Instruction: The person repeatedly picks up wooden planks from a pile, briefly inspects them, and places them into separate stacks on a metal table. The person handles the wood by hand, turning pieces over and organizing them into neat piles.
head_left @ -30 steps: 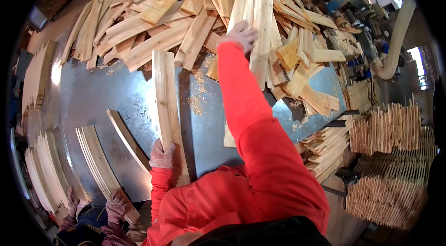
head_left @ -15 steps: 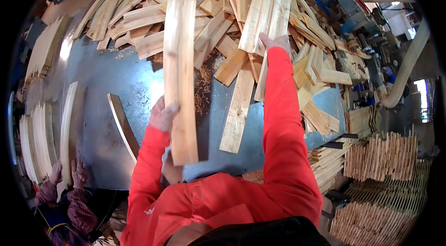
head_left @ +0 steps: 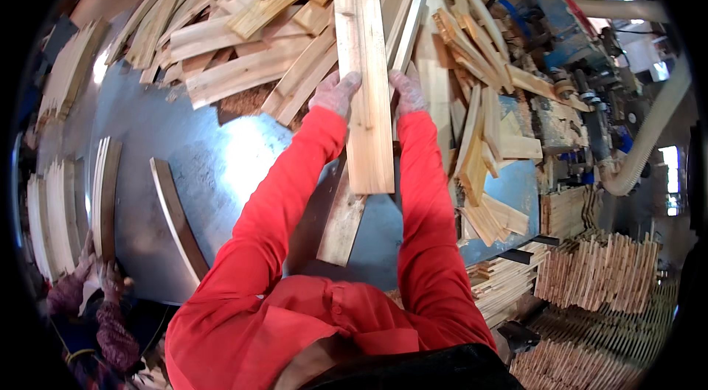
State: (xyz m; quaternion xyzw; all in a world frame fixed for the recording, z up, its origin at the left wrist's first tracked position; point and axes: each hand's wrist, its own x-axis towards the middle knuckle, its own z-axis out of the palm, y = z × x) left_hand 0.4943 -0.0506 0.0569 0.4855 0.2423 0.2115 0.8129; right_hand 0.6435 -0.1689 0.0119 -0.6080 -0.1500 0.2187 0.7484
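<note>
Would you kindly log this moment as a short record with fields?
Left hand: gloved, grips the plank's left edge
Right hand: gloved, grips its right edge
Plank: long, pale, held lengthwise over the table
Table: grey metal, sawdust on it
Pile: loose wood offcuts at the far side
Sleeves: red
Stacks: thin slats, lower right

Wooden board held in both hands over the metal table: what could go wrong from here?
The wooden board is held only at its edges by the left hand and right hand; it could slip onto the loose plank beneath. Its far end overlaps the jumbled wood pile and could snag there.
</note>
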